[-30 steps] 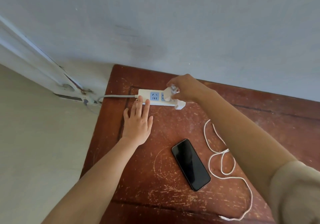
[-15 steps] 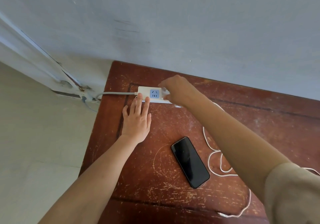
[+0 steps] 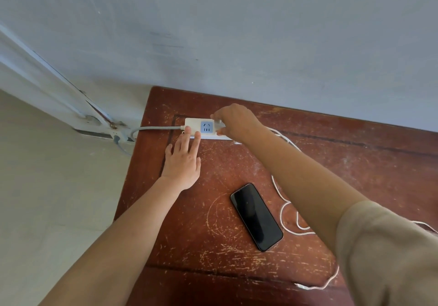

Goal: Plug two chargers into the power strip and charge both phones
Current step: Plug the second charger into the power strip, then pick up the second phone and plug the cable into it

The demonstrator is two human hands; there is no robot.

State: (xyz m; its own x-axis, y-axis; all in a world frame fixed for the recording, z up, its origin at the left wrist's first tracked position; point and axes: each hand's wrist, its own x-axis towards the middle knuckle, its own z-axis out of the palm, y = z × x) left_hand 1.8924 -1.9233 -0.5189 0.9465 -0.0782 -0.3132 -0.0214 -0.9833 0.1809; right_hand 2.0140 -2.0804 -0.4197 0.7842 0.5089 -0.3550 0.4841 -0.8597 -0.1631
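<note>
A scratched reddish-brown wooden table (image 3: 213, 234) fills six o'clock. A pale blue-grey wall (image 3: 237, 33) spans twelve. A beige tiled floor (image 3: 47, 187) lies at eight.

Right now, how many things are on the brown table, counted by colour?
White: 3, the flat white power strip, the small white charger plug pinched in the right hand, and the long white cable.
Black: 1, the shiny black phone.
Total: 4.
</note>
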